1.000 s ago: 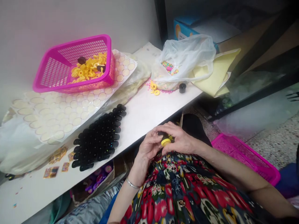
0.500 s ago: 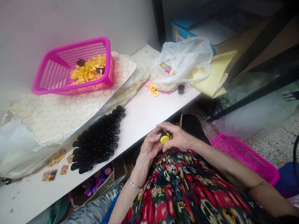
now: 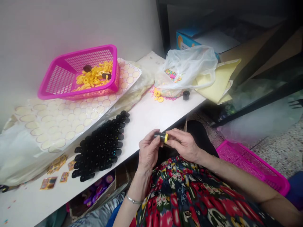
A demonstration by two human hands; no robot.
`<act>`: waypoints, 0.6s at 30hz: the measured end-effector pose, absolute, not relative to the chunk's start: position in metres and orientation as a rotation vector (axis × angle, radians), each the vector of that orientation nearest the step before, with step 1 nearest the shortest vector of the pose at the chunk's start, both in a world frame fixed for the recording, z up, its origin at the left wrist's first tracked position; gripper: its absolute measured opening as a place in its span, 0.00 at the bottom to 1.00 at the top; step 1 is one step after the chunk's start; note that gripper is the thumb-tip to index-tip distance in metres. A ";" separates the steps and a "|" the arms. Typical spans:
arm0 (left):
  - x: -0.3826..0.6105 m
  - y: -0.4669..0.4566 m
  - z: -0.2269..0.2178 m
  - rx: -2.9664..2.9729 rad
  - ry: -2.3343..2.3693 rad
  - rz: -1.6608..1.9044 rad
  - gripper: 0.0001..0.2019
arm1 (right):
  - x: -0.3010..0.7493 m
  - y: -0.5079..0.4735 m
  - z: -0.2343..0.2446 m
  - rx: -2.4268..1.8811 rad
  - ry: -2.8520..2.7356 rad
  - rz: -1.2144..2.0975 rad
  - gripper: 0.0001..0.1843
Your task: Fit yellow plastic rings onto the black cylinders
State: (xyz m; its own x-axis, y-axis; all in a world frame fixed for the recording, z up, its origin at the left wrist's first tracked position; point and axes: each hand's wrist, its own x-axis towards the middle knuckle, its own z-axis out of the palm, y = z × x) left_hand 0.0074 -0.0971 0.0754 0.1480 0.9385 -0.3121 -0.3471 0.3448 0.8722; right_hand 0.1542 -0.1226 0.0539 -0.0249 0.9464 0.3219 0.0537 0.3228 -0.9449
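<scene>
Above my lap, my left hand [image 3: 149,146] has its fingers wrapped round a small black plastic tube [image 3: 160,136] that lies sideways. At the tube's right end is a yellow cap [image 3: 166,137], pinched between the thumb and fingers of my right hand [image 3: 184,144]. The cap sits against the tube's end; whether it is fully seated I cannot tell. On the white table beside my left hand stand many black pieces [image 3: 99,145] in close rows. A pink basket [image 3: 59,60] farther back holds yellow ring-shaped parts [image 3: 94,75] and a few dark ones.
A plastic bag [image 3: 189,66] of colourful beads stands at the back of the table [image 3: 151,116], near a black cap [image 3: 186,95] and loose yellow rings. Sticker sheets [image 3: 78,119] lie under the basket. A second pink basket [image 3: 279,186] is on the floor at right.
My hands have turned the piece, so the black tube now shows sideways with the yellow end to the right. My right hand has shifted right, off the left fingers.
</scene>
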 end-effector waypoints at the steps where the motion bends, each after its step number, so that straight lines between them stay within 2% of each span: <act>1: 0.007 -0.099 0.076 0.783 1.049 1.075 0.14 | 0.153 -0.123 0.055 -0.977 -1.389 0.964 0.14; 5: 0.002 -0.106 0.071 1.105 1.203 1.123 0.16 | 0.146 -0.128 0.061 -0.977 -1.198 1.135 0.14; 12: -0.007 -0.099 0.060 1.641 1.132 1.107 0.17 | 0.143 -0.120 0.057 -0.830 -0.416 1.862 0.14; 15: -0.003 -0.094 0.061 1.423 1.053 1.087 0.16 | 0.147 -0.117 0.055 -0.831 -0.374 1.961 0.18; 18: 0.003 -0.092 0.061 0.989 1.006 1.077 0.16 | 0.151 -0.120 0.057 -1.008 -0.607 1.838 0.23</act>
